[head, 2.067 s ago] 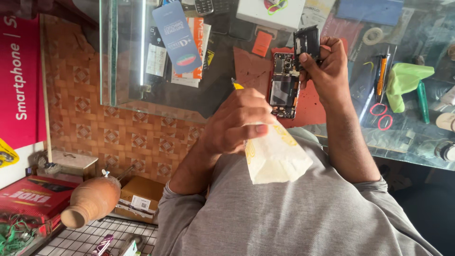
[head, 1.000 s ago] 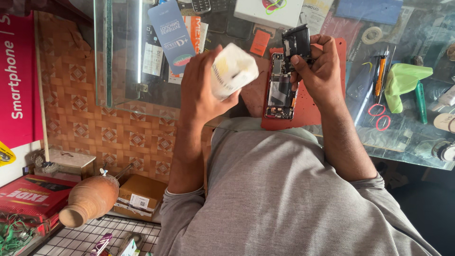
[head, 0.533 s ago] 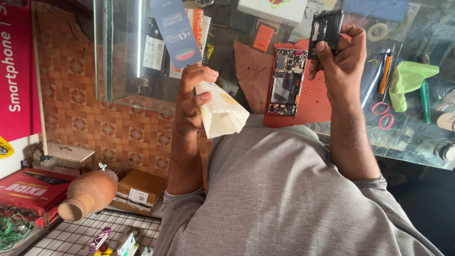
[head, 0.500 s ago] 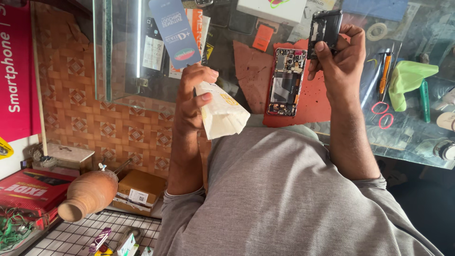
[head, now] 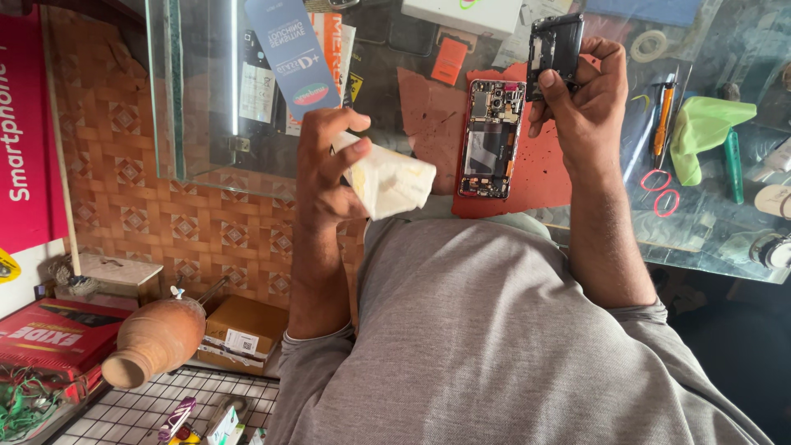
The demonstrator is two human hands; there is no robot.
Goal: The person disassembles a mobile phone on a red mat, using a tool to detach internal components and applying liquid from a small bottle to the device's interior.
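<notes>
Left hand [head: 325,169] clutched a crumpled white cloth [head: 387,177] beside the opened phone [head: 490,138]; right hand [head: 581,103] pinched a black cover plate [head: 554,45] above it.

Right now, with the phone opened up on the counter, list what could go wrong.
The opened phone lies with its boards bare on the red mat; the crumpled white cloth in the left hand could snag on them. The right hand pinches a black cover piece above the glass counter, so a slip might drop it. Scissors and a screwdriver lie close by that wrist.
</notes>
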